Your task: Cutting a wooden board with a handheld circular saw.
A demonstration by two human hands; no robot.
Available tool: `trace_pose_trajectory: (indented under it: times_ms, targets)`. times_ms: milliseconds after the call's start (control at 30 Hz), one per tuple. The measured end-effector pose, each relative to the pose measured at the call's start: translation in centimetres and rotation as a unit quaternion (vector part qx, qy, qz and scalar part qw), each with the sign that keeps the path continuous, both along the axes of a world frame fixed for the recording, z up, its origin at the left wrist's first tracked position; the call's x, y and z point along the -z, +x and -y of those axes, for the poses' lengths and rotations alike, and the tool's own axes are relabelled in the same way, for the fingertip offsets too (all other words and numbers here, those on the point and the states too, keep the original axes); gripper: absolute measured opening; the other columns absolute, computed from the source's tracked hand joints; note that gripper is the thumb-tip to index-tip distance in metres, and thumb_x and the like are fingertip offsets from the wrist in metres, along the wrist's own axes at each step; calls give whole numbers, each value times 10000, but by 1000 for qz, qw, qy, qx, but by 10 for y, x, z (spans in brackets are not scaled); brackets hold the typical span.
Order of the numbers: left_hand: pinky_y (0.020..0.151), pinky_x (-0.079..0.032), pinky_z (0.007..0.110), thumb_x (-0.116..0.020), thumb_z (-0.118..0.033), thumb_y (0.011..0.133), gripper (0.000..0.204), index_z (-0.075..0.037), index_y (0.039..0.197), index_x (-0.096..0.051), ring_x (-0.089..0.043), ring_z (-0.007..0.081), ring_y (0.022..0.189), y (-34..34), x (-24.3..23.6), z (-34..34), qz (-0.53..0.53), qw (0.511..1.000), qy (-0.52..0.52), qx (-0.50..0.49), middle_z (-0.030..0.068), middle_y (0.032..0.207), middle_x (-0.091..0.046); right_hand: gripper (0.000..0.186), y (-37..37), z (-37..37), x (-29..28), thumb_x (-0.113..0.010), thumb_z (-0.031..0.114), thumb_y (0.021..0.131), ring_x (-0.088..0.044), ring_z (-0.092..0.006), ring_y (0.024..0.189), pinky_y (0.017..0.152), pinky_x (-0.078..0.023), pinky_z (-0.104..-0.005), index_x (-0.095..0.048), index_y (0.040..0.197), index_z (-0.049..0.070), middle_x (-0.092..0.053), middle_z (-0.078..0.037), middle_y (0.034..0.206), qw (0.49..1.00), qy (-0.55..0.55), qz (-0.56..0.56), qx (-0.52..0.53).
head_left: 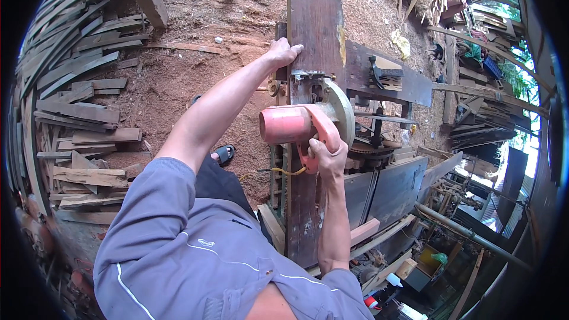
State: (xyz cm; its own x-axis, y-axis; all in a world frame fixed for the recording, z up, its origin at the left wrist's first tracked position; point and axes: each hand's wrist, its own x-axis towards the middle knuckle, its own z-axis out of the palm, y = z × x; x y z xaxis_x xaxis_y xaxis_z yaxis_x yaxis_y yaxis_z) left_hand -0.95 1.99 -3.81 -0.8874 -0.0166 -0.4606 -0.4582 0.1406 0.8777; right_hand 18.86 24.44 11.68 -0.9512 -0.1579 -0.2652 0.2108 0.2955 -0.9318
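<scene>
our right hand [329,155] wraps round the handle [327,125] of a red circular saw [287,123], which sits at the centre of our view on a dark board [313,29] running from 12 to 6 o'clock. at 11 o'clock from the saw, our left hand [283,53] rests at the board's left edge; we cannot tell how tightly it grips. stacked wood [98,112] lies at 9 o'clock.

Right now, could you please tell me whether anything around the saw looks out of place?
A crumpled yellowish scrap lies on the sawdusty floor, toward the upper right, like stray litter. The dark plank under the saw also looks blemished: a yellow patch marks its right edge.
</scene>
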Motion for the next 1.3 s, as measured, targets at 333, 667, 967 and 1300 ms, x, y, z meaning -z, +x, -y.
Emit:
trace_pose_trajectory:
  times_ms: [333, 667, 967, 1300]
  targets:
    - [1072, -439, 447, -660, -506, 909, 734, 132, 1258, -560, -522, 438, 1274, 0, 5, 0, -18, 1000, -24, -3, 361, 1329, -531, 115, 4, 5, 0, -734, 58, 842, -565, -67, 579, 530, -466, -244, -652, 899, 0, -612, 5, 670, 1000, 1, -1, 14]
    - [898, -486, 386, -628, -488, 948, 650, 124, 1163, -587, -635, 264, 1034, 6, -5, 10, -31, 998, -53, -2, 228, 1125, -669, 136, 1, 17, -10, -725, 66, 846, -533, -43, 519, 446, -408, -232, -657, 934, -12, -597, 10, 650, 999, 3, -24, 28]
    - [914, -469, 385, -601, -520, 956, 662, 104, 1175, -584, -622, 263, 1041, 6, -22, 10, -25, 998, -55, 27, 219, 1136, -664, 243, 17, 2, -7, -794, 147, 805, -620, -124, 744, 699, -516, -293, -669, 939, -12, -667, -46, 793, 997, 51, -19, 46]
    - [891, -477, 366, -617, -495, 955, 631, 103, 1156, -625, -627, 222, 996, 1, -35, 23, 24, 992, -82, 91, 166, 1071, -693, 224, 58, -18, -24, -791, 134, 764, -631, -133, 600, 590, -522, -315, -655, 894, 14, -651, -58, 666, 994, 96, -25, 45]
